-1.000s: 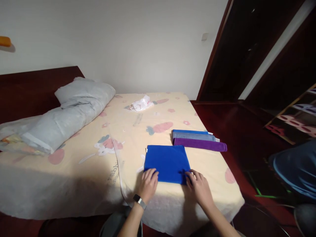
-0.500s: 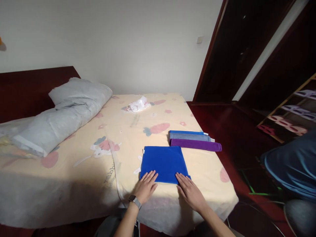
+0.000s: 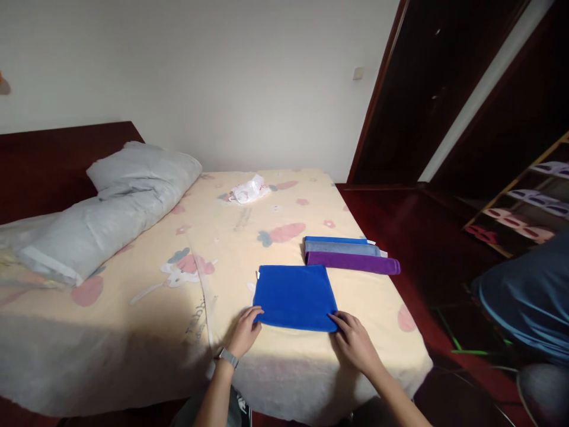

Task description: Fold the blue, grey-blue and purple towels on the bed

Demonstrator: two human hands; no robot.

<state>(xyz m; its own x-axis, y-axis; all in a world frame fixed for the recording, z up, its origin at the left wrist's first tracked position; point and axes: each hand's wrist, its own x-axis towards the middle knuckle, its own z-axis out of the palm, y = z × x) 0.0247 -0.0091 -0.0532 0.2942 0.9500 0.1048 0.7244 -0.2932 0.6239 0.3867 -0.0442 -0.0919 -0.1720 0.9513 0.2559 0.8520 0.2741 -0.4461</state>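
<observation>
A blue cloth (image 3: pixel 296 296) lies flat, folded into a near square, close to the bed's front edge. My left hand (image 3: pixel 245 331), with a watch on its wrist, pinches the cloth's near left corner. At the near right corner, my right hand (image 3: pixel 354 339) grips the cloth between thumb and fingers. Just behind it to the right lie narrow folded cloths side by side: a purple one (image 3: pixel 351 263), a grey-blue one (image 3: pixel 342 247) and another blue one (image 3: pixel 333 239).
The cloths lie on a bed with a patterned cream sheet (image 3: pixel 231 249). A crumpled white plastic bag (image 3: pixel 249 190) sits farther back. A grey quilt (image 3: pixel 111 207) is heaped at left. A person's clothed leg (image 3: pixel 528 296) and a shoe rack (image 3: pixel 511 228) are at right.
My hands were lying flat on the cloth's near part. They have moved outward to its two near corners, and the fingers have closed on them.
</observation>
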